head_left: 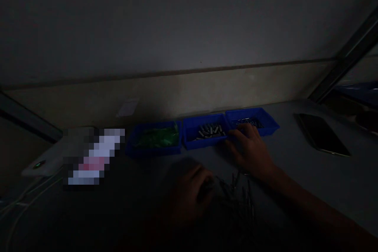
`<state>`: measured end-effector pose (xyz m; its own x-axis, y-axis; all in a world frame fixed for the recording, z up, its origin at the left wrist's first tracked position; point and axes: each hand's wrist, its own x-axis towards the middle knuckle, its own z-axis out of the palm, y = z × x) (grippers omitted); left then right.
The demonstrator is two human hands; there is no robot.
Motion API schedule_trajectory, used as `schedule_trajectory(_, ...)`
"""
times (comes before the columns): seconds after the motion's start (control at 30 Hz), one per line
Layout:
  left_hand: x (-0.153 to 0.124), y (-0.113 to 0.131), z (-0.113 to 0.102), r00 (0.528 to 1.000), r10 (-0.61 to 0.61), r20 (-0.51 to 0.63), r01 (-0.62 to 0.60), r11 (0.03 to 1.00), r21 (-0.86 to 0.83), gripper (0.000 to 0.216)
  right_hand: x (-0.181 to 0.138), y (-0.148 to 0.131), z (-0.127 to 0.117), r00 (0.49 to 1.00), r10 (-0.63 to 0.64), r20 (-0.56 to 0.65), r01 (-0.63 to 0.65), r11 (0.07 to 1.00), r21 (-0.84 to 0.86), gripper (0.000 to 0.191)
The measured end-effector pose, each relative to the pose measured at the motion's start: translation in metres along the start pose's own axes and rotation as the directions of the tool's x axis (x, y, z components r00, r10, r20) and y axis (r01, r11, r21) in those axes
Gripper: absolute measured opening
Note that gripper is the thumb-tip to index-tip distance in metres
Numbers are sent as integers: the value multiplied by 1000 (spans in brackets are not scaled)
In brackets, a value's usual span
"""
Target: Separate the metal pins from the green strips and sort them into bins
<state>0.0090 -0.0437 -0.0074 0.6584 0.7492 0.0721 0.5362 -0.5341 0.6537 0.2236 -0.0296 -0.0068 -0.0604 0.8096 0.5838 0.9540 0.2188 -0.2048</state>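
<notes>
The scene is very dark. My right hand (250, 150) reaches forward to the near edge of the rightmost blue bin (267, 119), fingers bent over its rim; what they hold, if anything, is hidden. My left hand (192, 193) rests on the table nearer to me, fingers curled beside a loose pile of thin metal pins (239, 197). The middle blue bin (191, 130) holds several small grey cylindrical parts (210, 130). The left blue bin (131, 143) holds green parts (158, 137).
A dark phone (322, 134) lies flat at the right. A white device with a green light (41, 163) and white cables (17, 204) sit at the left, next to a blurred-out patch. A pale wall stands behind the bins.
</notes>
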Motion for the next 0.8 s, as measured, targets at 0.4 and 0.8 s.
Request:
schedule_trajectory(0.4, 6, -14, 5, 955, -127, -269, 34, 945, -325, 12, -17, -41, -14, 846, -449, 290, 297, 845, 444, 24)
schedule_trajectory(0.8, 4, -10, -2, 978, -127, -168, 66, 941, -331, 16, -15, -43, -8, 909, -334, 249, 207, 880, 428, 17)
